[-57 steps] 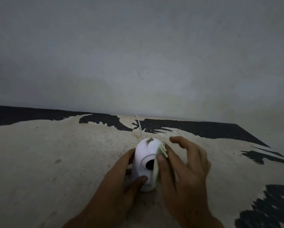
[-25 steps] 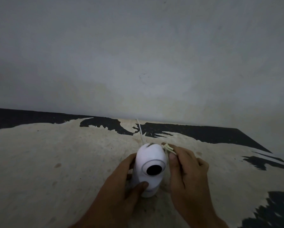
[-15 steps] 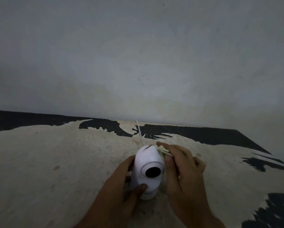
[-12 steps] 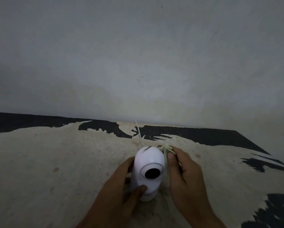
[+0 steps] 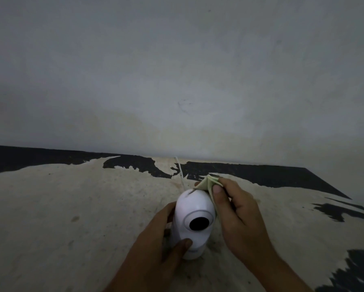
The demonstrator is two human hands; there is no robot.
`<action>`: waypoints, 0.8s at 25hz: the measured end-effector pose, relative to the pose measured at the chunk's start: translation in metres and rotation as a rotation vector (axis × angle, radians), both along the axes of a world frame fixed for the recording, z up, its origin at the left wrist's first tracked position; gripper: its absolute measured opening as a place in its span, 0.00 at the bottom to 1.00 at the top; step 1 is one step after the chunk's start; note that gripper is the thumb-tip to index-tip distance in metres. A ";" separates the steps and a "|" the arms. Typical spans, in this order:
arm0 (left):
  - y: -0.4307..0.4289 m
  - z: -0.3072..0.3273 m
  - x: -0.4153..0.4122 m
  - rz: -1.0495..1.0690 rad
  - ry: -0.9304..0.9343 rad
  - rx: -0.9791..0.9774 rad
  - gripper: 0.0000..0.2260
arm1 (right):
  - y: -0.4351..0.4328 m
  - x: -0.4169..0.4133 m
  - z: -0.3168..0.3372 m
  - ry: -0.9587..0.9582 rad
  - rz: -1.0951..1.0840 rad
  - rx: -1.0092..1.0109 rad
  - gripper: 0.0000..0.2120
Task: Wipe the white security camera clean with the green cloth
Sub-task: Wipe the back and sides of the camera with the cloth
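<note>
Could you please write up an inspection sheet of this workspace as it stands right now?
Surface: worn pale tabletop with dark patches where the coating has peeled, mostly along the far edge and at the right.
Job's things: white security camera upright, dark lens facing the viewer, a small dark smudge near its top; green cloth bunched against its upper right side.
Clutter: nothing seen.
Grippers: left hand wraps the camera's lower body, thumb on the front; right hand pinches the cloth.
Cables: thin white cable runs from behind the camera toward the wall.
Surroundings: plain grey wall, dim light.
</note>
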State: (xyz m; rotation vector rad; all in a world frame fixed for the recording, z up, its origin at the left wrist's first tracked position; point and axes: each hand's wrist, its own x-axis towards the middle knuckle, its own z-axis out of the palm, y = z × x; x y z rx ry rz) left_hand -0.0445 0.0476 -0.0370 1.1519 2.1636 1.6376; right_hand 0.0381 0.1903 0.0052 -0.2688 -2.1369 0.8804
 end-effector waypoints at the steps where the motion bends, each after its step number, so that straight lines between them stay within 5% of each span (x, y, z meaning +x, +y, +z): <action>1: -0.001 0.000 0.000 -0.004 -0.005 -0.009 0.31 | -0.001 -0.002 -0.001 -0.009 -0.007 -0.029 0.12; 7: 0.000 -0.001 0.002 0.018 -0.074 0.003 0.36 | -0.006 -0.002 0.000 0.005 -0.006 -0.031 0.16; 20: 0.002 0.000 0.003 0.004 -0.072 0.009 0.29 | -0.011 0.006 -0.006 -0.023 -0.106 0.027 0.15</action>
